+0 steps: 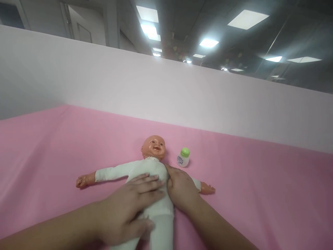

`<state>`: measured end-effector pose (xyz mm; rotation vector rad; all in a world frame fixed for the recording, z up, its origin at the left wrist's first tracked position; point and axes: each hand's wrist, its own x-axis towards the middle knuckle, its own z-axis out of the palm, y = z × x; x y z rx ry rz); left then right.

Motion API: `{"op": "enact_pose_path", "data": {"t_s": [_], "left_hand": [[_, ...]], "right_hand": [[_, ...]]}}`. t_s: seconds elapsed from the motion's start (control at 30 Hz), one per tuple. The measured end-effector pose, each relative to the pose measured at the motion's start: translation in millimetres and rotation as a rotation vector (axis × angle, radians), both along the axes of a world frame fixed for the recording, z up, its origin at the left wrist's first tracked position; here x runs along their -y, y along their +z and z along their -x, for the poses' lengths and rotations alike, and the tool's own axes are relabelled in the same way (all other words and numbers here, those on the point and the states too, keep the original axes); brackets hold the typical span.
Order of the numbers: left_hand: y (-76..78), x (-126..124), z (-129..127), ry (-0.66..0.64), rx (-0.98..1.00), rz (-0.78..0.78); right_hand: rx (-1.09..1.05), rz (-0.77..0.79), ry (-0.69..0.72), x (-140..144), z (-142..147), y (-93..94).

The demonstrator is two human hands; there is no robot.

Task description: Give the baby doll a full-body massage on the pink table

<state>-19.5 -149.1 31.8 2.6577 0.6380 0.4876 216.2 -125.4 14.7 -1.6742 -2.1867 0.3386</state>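
Observation:
A baby doll (153,168) with a bald plastic head and a white cloth body lies face up, its arms stretched out to both sides. My left hand (130,205) rests flat across the doll's belly, fingers extended and thumb apart near the top of a leg. At the doll's side, just below the shoulder, my right hand (183,189) is closed around its body and upper arm; some of the fingers are hidden. A small clear bottle with a green cap (183,157) stands beside the doll's head, beyond my right hand and apart from it.
Pink cloth (249,184) with soft creases covers the surface under the doll. A white panel (156,90) rises along the far edge. Behind it are a door (85,26) and lit ceiling panels (209,43).

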Motion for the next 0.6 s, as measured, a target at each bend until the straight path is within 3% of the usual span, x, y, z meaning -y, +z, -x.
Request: {"op": "enact_pose_path", "data": {"t_s": [0.2, 0.33, 0.47, 0.6], "left_hand": [[-19.3, -28, 10, 0.159, -0.032, -0.004], [-32.7, -36, 14, 0.343, -0.002, -0.028], [-35.1, -38, 14, 0.477, 0.012, -0.015], [-32.7, -40, 14, 0.5, 0.025, 0.001]], "right_hand": [[-0.05, -0.031, 0.023, -1, -1, -2.7], [-0.149, -0.174, 0.112, 6, 0, -8.4], [-0.203, -0.355, 0.339, 28, 9, -4.8], [-0.137, -0.429, 0.699, 53, 28, 1.3]]}}
